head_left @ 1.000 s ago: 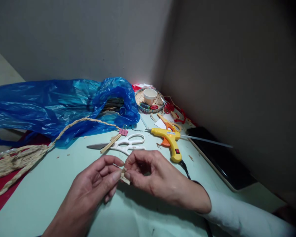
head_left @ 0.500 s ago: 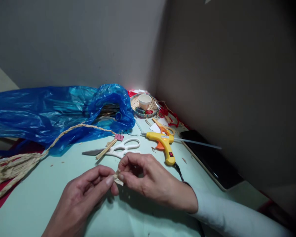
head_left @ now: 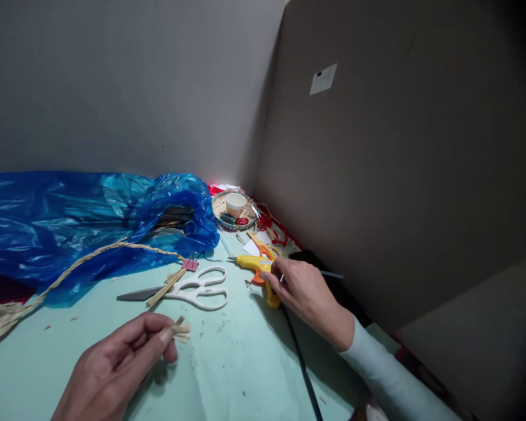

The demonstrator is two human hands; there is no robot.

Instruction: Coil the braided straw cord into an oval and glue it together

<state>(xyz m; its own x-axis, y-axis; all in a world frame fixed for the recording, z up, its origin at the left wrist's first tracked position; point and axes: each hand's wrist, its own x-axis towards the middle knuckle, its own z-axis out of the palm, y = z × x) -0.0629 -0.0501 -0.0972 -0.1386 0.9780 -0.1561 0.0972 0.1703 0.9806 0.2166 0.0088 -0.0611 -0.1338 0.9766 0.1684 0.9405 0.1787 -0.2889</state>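
Note:
My left hand [head_left: 123, 359] pinches a small piece of pale, flat straw-like strip [head_left: 182, 332] between thumb and fingers, low over the table. To the right, my right hand [head_left: 310, 295] has its thumb and fingers on the handle of a yellow hot glue gun [head_left: 251, 262] with an orange trigger. The gun's nozzle points left, and a clear glue stick [head_left: 333, 274] sticks out behind it. Part of the handle is hidden by my fingers. White-handled scissors [head_left: 206, 287] lie between my hands, with loose strip ends resting across their blade.
A braided straw cord [head_left: 83, 261] with a pink binder clip [head_left: 190, 265] runs along a blue plastic bag [head_left: 92, 204]. At the back, a woven basket [head_left: 220, 206] holds a cup [head_left: 235, 204]. Orange scissors [head_left: 269, 251] lie behind the glue gun. A black cable [head_left: 300, 356] crosses the table.
My right hand has let go of the straw piece and moved right to the glue gun. My left hand still pinches the piece. The view has shifted right and up.

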